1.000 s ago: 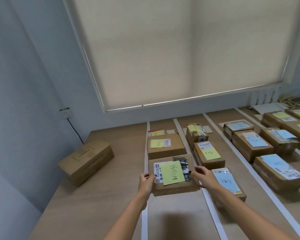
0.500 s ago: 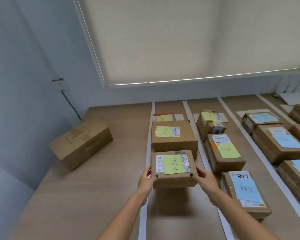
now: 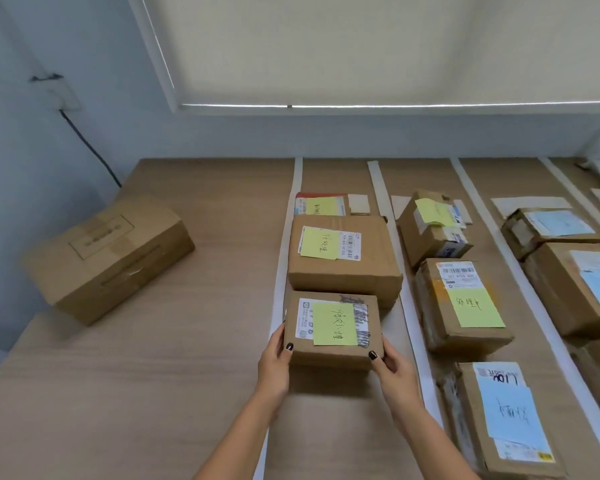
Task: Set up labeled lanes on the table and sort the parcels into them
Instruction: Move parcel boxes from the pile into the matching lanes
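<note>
Both hands on small parcel (image 3: 333, 329), yellow note on top. Left hand (image 3: 274, 363) clamped on near-left corner, thumb on the top edge, fingers hidden along the side. Right hand (image 3: 394, 370) clamped on near-right corner, thumb likewise up top. Parcel sits in leftmost lane between white strip (image 3: 284, 244) and second strip (image 3: 400, 271), far edge just against bigger parcel (image 3: 343, 258). Lone plain box (image 3: 108, 258) well apart by table (image 3: 118, 393) left edge. More noted parcels toward the right edge.
</note>
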The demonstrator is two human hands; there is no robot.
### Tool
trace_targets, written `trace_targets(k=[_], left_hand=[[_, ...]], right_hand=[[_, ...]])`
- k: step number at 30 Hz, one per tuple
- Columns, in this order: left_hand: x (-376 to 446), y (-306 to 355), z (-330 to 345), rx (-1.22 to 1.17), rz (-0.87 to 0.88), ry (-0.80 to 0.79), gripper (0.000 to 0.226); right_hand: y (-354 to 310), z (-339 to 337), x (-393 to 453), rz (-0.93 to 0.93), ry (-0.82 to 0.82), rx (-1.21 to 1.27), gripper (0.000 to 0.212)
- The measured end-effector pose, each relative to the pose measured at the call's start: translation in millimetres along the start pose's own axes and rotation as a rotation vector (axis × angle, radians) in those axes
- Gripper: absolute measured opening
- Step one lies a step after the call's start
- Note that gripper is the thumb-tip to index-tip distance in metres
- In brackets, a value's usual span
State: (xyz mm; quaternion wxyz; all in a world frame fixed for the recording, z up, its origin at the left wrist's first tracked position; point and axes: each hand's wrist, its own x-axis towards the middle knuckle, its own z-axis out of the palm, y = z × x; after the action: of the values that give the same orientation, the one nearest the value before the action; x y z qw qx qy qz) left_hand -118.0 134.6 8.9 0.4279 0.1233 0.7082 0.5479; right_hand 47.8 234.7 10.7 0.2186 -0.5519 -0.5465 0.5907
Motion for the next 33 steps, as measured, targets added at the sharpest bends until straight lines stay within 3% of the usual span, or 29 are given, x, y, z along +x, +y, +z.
trace_targets(k=[11, 18, 27, 33], left_hand=[[-6.7, 5.6, -4.4, 0.018, 0.021, -0.017, 0.045], [-25.4, 32.0, -2.2, 0.102, -0.028, 0.092, 0.054], [-109.6, 50.5, -20.7, 0.072, 0.073, 0.102, 0.054], [-152.5, 46.5, -44.2, 0.030, 0.108, 0.100, 0.054]], right_hand=[[2.5, -0.5, -1.9, -0.001, 0.020, -0.013, 0.048], [-29.8, -5.0, -21.3, -0.007, 0.187, -0.166, 0.046], [-65.9, -19.7, -103.8, -0.111, 0.037, -0.087, 0.058], [-62.9, -9.0, -150.8, -0.193, -0.001, -0.057, 0.055]])
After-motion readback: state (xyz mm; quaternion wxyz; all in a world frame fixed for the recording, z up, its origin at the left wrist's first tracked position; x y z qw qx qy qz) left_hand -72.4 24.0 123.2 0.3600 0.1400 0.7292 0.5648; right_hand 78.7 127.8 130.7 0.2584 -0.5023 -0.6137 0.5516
